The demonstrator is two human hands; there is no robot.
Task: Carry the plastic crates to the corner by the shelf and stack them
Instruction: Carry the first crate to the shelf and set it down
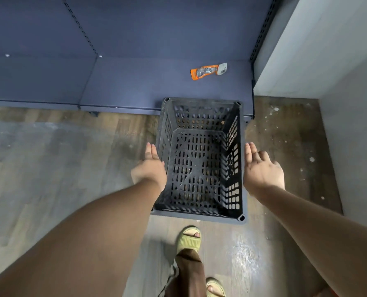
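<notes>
Fingers straight and released on both sides: left hand (149, 168) beside the left wall of a black plastic crate (199, 161), right hand (262, 168) beside its right wall. Crate sits on the floor (49, 157), against the blue shelf (135, 82) base's front edge, near the corner wall (339, 61).

The crate (199, 159) is black with a slotted lattice pattern. The shelf (135, 82) is dark blue. The packet (208, 71) is orange and white. The floor (60, 157) is brown wood-grain, white-speckled. The sandals (189, 240) are pale green.
</notes>
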